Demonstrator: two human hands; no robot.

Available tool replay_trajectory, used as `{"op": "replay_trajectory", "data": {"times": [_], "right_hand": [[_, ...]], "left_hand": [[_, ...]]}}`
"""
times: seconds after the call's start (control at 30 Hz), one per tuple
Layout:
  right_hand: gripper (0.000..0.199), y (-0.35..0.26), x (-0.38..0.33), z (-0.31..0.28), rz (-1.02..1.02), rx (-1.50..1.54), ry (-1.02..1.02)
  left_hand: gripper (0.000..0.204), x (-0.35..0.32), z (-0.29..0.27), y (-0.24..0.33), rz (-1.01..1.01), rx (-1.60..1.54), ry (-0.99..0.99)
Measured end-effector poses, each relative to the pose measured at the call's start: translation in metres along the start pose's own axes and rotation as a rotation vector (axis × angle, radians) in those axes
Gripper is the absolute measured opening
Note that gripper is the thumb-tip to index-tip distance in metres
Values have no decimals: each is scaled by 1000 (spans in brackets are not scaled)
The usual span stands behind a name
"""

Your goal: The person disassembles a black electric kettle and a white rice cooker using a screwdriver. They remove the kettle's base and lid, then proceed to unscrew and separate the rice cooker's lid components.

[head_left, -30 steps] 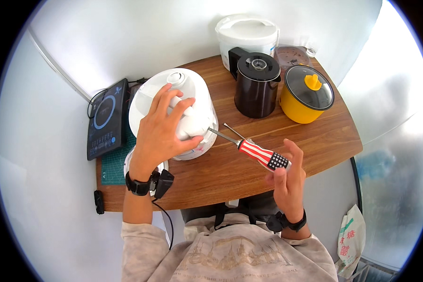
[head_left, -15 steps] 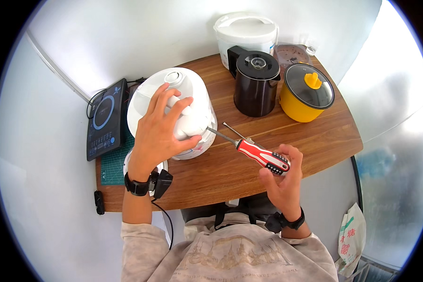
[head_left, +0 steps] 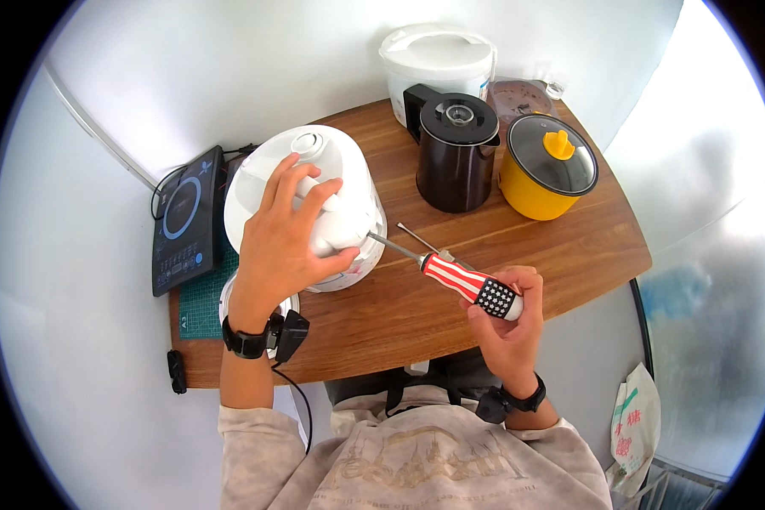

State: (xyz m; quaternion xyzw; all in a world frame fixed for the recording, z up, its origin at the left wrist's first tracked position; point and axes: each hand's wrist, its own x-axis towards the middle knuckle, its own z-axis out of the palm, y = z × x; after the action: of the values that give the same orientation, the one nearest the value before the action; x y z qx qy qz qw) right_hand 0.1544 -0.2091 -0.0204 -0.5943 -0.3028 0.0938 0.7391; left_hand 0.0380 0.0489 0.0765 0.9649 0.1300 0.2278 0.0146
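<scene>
A round white appliance (head_left: 364, 157) with a recessed top stands at the left of the table. My left hand (head_left: 287, 229) is curled over its top, thumb pressing near the right edge and fingers around a raised white part. In my right hand (head_left: 512, 327) is a screwdriver (head_left: 456, 275) with a striped red-and-white handle and a black end with white stars. The fingers and thumb grip the handle's rear end. Its metal shaft points up and left, with the tip at the appliance's right edge, beside my left thumb.
A thin metal-shafted tool (head_left: 416, 236) lies behind the screwdriver. Farther back stand a dark kettle (head_left: 456, 170), a yellow pot (head_left: 531, 195) with a glass lid, and a white lidded bucket (head_left: 438, 55). An induction cooker (head_left: 185, 225) leans over a green cutting mat (head_left: 202, 308).
The screwdriver's handle has turned about its length, so its starred side now faces up. My left hand keeps its place on the appliance. The whole view has shifted slightly.
</scene>
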Motion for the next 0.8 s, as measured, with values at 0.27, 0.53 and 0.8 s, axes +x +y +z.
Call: {"op": "replay_trajectory", "data": {"times": [0.27, 0.53, 0.8], "right_hand": [[28, -19, 5, -11, 207, -308, -87], [39, 5, 5, -6, -140, -232, 10], [40, -4, 11, -23, 276, -417, -257]], "left_hand": [[67, -2, 2, -3, 11, 22, 16], [67, -1, 2, -2, 24, 20, 18], [67, -2, 2, -4, 29, 17, 35]]}}
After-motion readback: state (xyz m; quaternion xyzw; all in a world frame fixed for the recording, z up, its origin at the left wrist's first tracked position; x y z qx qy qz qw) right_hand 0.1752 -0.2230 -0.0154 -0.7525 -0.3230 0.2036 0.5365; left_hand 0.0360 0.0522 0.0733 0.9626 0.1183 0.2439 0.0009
